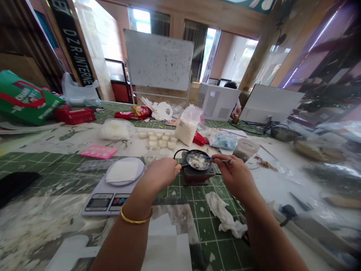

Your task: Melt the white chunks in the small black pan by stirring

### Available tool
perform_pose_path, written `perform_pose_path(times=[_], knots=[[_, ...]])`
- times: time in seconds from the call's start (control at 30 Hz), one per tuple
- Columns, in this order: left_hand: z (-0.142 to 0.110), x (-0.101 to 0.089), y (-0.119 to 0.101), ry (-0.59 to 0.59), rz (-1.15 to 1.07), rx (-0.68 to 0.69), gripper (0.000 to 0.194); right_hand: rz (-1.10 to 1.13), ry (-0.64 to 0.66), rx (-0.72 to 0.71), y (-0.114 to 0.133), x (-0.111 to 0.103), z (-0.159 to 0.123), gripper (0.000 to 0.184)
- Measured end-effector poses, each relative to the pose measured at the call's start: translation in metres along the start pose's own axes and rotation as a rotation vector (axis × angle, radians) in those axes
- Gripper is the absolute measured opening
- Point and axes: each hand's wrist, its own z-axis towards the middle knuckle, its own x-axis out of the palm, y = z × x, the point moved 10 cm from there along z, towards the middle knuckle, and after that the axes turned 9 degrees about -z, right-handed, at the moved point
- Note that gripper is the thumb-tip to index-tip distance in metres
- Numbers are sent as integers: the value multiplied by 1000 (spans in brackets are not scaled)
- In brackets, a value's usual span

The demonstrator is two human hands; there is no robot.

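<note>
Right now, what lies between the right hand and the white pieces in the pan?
The head view shows a blue stick, held in the right hand, reaching over the pan.

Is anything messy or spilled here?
Maybe: pale flakes lie spread at lower left, like a spill, though clear plastic may hold them. A crumpled white tissue or cloth lies untidily on the green checked tablecloth, nearer the camera than the round black pan.

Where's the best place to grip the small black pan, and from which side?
Probably the handle, from the left: it juts leftward past the dark red stand under the pan, and the left hand holds it there.
</note>
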Motion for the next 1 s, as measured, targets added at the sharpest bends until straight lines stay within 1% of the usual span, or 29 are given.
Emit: perform_pose_path(times=[0.07,0.17,0.23,0.33,0.47,0.5,0.6,0.63,0.77,0.9,1.0], knots=[[0,-1,0,-1,0,-3,39,-50,25,16,-4,4,2,29],[-1,-1,1,0,3,-8,39,-31,131,-6,-3,18,3,29],[-1,-1,1,0,3,-7,39,23,115,-20,-1,17,4,29],[-1,0,0,-2,1,1,40,37,62,6,-3,12,6,30],[-1,0,0,-1,1,-1,44,61,159,-4,0,22,4,31],[-1,0,0,-1,-1,-3,43,80,154,-9,1,21,4,31],[-1,0,0,-6,-7,0,41,118,80,-14,4,13,3,32],[0,1,1,-5,-8,0,41,116,79,-22,6,13,3,32],[0,2,1,1,-3,7,41,111,166,-66,13,19,-1,31],[0,1,-1,1,11,12,39,163,128,-61,14,11,-4,32],[-1,0,0,-3,10,-6,40,168,191,-85,17,17,-4,32]])
